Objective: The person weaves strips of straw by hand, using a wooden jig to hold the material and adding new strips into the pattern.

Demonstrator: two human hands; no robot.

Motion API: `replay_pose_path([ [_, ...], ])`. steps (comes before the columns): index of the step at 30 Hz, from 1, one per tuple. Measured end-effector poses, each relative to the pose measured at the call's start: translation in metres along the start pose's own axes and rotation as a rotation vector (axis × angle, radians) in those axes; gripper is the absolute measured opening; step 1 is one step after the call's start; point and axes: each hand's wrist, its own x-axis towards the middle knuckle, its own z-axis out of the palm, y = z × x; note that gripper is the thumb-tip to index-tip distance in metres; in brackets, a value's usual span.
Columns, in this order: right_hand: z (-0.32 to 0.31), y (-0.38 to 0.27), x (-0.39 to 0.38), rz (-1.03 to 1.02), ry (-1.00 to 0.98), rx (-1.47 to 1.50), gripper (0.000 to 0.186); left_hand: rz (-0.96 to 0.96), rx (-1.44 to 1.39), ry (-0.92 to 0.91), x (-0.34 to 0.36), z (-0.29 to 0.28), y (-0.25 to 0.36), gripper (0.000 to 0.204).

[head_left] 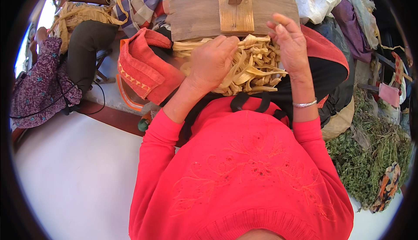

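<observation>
The left hand [213, 61] presses into pale straw strips [252, 72] below a wooden board [196, 16]; the right hand [291, 44] hovers beside.

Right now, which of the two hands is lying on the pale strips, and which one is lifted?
The left hand lies palm down on the strips. The right hand, above the silver bracelet, is lifted with fingers raised near the wooden board.
</observation>
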Motion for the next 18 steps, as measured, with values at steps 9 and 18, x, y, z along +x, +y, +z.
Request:
replay_pose_path([
  [9, 0.009, -0.041, -0.006, 0.213, -0.507, -0.677, 0.025, -0.014, -0.215, -0.142, 0.023, -0.009, -0.019, 0.009],
  [18, 0.022, -0.042, 0.016, 0.222, -0.347, -0.408, 0.023, -0.202, -0.473, -0.365, 0.035, -0.005, -0.027, 0.018],
])
